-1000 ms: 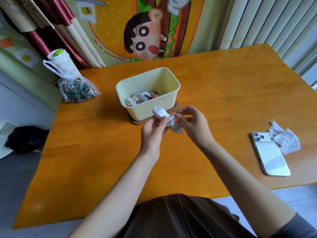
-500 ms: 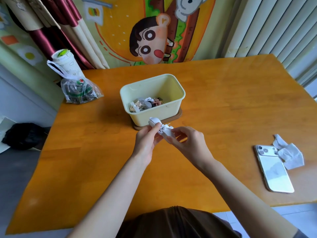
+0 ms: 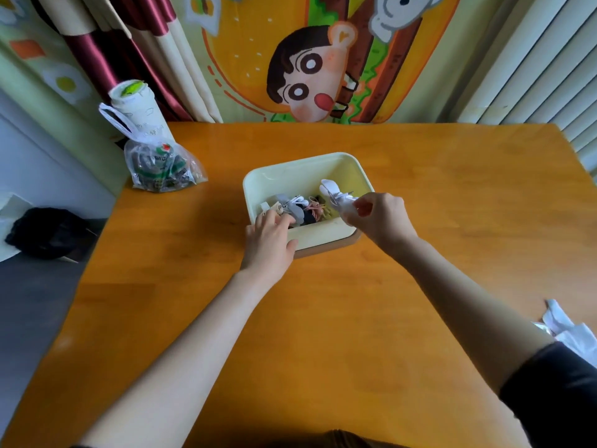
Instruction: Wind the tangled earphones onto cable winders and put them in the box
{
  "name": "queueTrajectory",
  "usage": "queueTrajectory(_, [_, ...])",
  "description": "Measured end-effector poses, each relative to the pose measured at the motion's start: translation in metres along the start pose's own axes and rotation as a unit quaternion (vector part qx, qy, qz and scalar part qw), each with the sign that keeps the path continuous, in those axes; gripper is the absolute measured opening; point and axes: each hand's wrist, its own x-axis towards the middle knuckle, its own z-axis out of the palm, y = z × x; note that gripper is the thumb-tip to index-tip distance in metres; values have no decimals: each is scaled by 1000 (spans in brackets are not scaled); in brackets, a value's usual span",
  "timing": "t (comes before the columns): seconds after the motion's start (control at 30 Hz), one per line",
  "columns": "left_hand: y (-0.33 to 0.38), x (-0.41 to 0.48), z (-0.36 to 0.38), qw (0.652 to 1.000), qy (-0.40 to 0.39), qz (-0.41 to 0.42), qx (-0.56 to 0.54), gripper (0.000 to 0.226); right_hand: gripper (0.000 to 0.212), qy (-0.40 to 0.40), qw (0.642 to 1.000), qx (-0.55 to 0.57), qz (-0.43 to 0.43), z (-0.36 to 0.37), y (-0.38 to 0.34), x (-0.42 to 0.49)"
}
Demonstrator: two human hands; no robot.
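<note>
A pale yellow box [image 3: 281, 177] on a brown base stands at the middle of the orange table [image 3: 323, 318]. Inside lie several wound earphones on winders [image 3: 298, 211]. My right hand [image 3: 379, 216] pinches a white winder with white earphones wound on it [image 3: 334, 194], holding it over the box's right side, above the rim. My left hand [image 3: 268, 242] rests on the box's near left corner, fingers over the rim and touching the contents, thumb against the outer wall.
A clear plastic bag with a white cup and green packets [image 3: 155, 156] sits at the table's far left. Crumpled white tissue [image 3: 568, 331] lies at the right edge. A black object [image 3: 45, 231] lies on the floor to the left.
My right hand has carried the wound white earphones from in front of the box to above its inside. My left hand let go of them and moved onto the box's near left corner.
</note>
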Motion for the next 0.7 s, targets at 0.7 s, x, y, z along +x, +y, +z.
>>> queueTrajectory(0.7, [-13,19,8,999,8,15,-33,13,14,-189,938,-282,65,54,12,91])
